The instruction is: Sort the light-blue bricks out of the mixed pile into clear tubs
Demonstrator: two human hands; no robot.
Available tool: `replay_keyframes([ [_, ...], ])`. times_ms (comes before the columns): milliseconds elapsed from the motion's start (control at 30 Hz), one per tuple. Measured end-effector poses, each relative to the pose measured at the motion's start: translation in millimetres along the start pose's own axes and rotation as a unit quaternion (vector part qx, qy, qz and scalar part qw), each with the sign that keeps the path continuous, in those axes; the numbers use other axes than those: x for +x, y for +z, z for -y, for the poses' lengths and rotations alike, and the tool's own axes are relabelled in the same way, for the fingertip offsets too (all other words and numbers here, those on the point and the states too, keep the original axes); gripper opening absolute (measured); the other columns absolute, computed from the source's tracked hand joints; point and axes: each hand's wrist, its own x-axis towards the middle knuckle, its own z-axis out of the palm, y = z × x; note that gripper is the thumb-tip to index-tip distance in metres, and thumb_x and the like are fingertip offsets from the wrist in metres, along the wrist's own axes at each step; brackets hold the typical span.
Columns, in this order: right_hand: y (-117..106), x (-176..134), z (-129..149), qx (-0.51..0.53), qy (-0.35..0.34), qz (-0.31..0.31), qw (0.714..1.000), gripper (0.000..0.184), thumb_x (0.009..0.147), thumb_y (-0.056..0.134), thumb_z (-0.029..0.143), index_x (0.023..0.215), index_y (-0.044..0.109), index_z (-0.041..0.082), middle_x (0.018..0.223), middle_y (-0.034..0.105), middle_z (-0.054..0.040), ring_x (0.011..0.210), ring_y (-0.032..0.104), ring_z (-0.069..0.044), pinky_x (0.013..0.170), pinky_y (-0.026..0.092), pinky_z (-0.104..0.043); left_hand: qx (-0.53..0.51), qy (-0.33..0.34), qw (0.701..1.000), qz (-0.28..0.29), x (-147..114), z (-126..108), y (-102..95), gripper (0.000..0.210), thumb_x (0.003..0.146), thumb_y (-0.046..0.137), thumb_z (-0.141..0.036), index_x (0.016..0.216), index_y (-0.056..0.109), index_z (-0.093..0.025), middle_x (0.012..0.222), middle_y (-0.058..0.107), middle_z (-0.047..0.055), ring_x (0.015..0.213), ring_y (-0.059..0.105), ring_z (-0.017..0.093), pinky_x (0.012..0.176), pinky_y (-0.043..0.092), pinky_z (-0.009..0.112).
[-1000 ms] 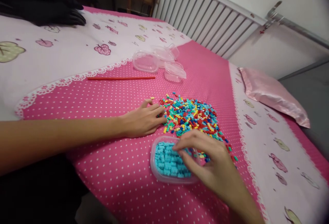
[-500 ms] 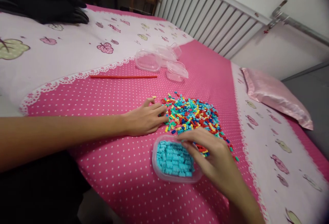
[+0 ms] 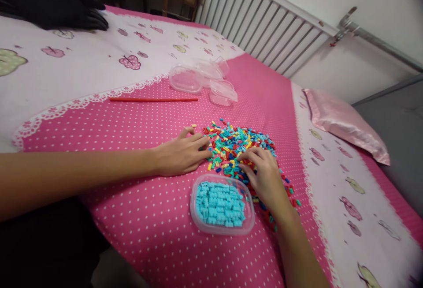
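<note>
A loose pile of small plastic building bricks (image 3: 228, 140) in red, yellow, green and several blues lies on the bed. My left hand (image 3: 181, 153) rests palm down at the pile's left side, its fingers spread and slightly bent, the tips by the nearest bricks. Over the pile's near part is my right hand (image 3: 262, 171), fingers curved down among the bricks, with a gap between thumb and index finger. Closer to me stands a clear plastic container (image 3: 192, 217), filled with light-blue bricks (image 3: 220, 204) only.
Several clear plastic containers and lids (image 3: 187, 80) lie beyond the pile. A thin red stick (image 3: 153, 99) is left of them. Black gloves or cloth (image 3: 72, 12) sit at far left, a pink pillow (image 3: 346, 122) at right. A metal bed rail (image 3: 261, 19) runs behind the pink dotted sheet (image 3: 158, 226).
My right hand has moved from above the container's right rim forward onto the brick pile. My left hand stays in place. The view has shifted slightly.
</note>
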Motion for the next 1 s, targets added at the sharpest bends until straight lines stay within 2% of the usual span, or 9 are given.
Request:
replay_keyframes([
  [133,2.1,-2.1,-2.9,-0.011,0.005,0.007,1.0,0.01,0.091,0.065,0.018,0.089,0.075,0.022,0.101,0.069,-0.0081,0.098,0.058,-0.028,0.089,0.044,-0.044,0.005,0.004,1.0,-0.005,-0.7,0.1,-0.2,0.017,0.1,0.049,-0.028,0.111,0.061,-0.022,0.111,0.06,0.008,0.098,0.053,0.023,0.099,0.028,0.044],
  [333,0.1,-1.4,-5.4,0.003,0.01,-0.001,1.0,0.01,0.087,0.069,0.013,0.085,0.074,0.021,0.097,0.07,-0.0078,0.097,0.059,-0.028,0.086,0.046,-0.042,0.012,0.004,1.0,0.002,-0.7,-0.2,-0.4,0.018,0.101,0.047,-0.028,0.111,0.061,-0.022,0.11,0.06,0.008,0.098,0.053,0.023,0.097,0.028,0.043],
  [433,-12.3,-1.0,7.3,0.059,0.024,-0.03,0.998,0.007,0.088,0.068,0.014,0.088,0.071,0.021,0.095,0.072,-0.0046,0.094,0.062,-0.025,0.083,0.047,-0.039,0.009,0.003,1.0,0.006,-0.5,-0.3,-0.8,0.019,0.101,0.046,-0.028,0.113,0.061,-0.022,0.112,0.06,0.009,0.099,0.053,0.023,0.097,0.028,0.044],
  [567,-30.8,-5.8,44.1,0.158,0.017,-0.06,0.986,0.01,0.09,0.069,0.02,0.098,0.07,0.025,0.091,0.074,0.0014,0.082,0.065,-0.017,0.074,0.049,-0.031,0.004,0.002,1.0,0.006,0.1,-0.1,-1.3,0.02,0.102,0.046,-0.029,0.112,0.061,-0.022,0.111,0.06,0.008,0.099,0.053,0.023,0.099,0.028,0.044],
  [700,-32.2,-14.5,82.7,0.189,-0.073,-0.01,0.979,0.009,0.089,0.071,0.016,0.092,0.068,0.024,0.087,0.073,0.0054,0.081,0.063,-0.014,0.077,0.046,-0.031,-0.004,-0.001,1.0,0.006,0.3,-0.3,-1.8,0.019,0.101,0.047,-0.029,0.111,0.061,-0.022,0.11,0.06,0.009,0.099,0.052,0.024,0.097,0.029,0.045],
  [800,-27.8,-19.0,96.3,0.196,-0.117,0.043,0.973,0.005,0.092,0.07,0.02,0.091,0.07,0.025,0.092,0.073,0.0054,0.086,0.061,-0.015,0.081,0.043,-0.033,-0.007,-0.002,1.0,0.003,0.1,-1.1,-2.4,0.018,0.101,0.046,-0.027,0.111,0.061,-0.022,0.111,0.06,0.009,0.099,0.052,0.024,0.098,0.029,0.045],
  [900,-30.0,-19.3,95.4,0.196,-0.117,0.068,0.971,0.008,0.093,0.068,0.027,0.098,0.074,0.029,0.105,0.07,0.0031,0.098,0.059,-0.017,0.087,0.044,-0.033,-0.006,-0.003,1.0,0.001,-0.4,-1.8,-3.1,0.017,0.1,0.048,-0.027,0.111,0.06,-0.023,0.112,0.06,0.008,0.099,0.052,0.024,0.099,0.028,0.045],
  [1000,-35.3,-14.6,79.9,0.177,-0.083,0.03,0.98,0.015,0.097,0.062,0.024,0.106,0.073,0.029,0.102,0.067,0.0002,0.098,0.058,-0.017,0.086,0.045,-0.032,-0.003,-0.001,1.0,0.0,-1.3,-1.6,-3.4,0.017,0.1,0.048,-0.028,0.11,0.06,-0.022,0.112,0.06,0.009,0.1,0.052,0.024,0.098,0.029,0.044],
])
